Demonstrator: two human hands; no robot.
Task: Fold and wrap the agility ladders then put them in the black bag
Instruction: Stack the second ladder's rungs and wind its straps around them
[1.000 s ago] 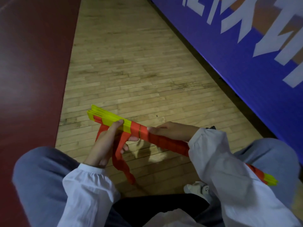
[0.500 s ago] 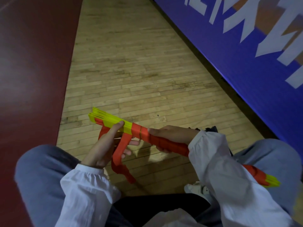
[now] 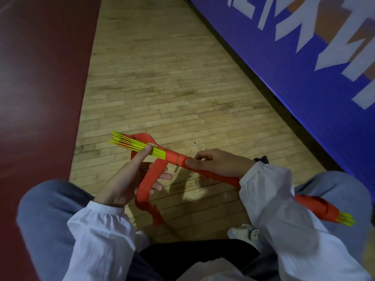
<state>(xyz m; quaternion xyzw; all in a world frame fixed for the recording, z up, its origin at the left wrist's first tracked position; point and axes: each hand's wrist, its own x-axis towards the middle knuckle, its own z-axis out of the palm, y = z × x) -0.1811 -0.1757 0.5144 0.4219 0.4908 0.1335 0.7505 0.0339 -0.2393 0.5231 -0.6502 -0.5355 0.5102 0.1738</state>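
The folded agility ladder (image 3: pixel 140 146) is a bundle of yellow rungs held level above the floor, wound with red strap along its middle. My right hand (image 3: pixel 219 164) grips the wrapped middle of the bundle. My left hand (image 3: pixel 129 179) has its thumb pressed on the yellow rungs near the left end, and the loose red strap (image 3: pixel 149 183) runs across its fingers. A loop of that strap arches over the far side of the rungs, and its tail hangs down toward the floor. The bundle's other end (image 3: pixel 343 219) sticks out behind my right sleeve. No black bag is in view.
I sit above a wooden floor (image 3: pixel 162 78) with my knees in grey trousers on both sides. A dark red floor area (image 3: pixel 36 78) lies to the left. A blue padded wall (image 3: pixel 304 57) with white letters runs along the right. A white shoe (image 3: pixel 245 233) shows beneath my right arm.
The bundle has turned so the rungs show edge-on. A loop of red strap has come up over its far side near the left end. My left thumb stays on the rungs.
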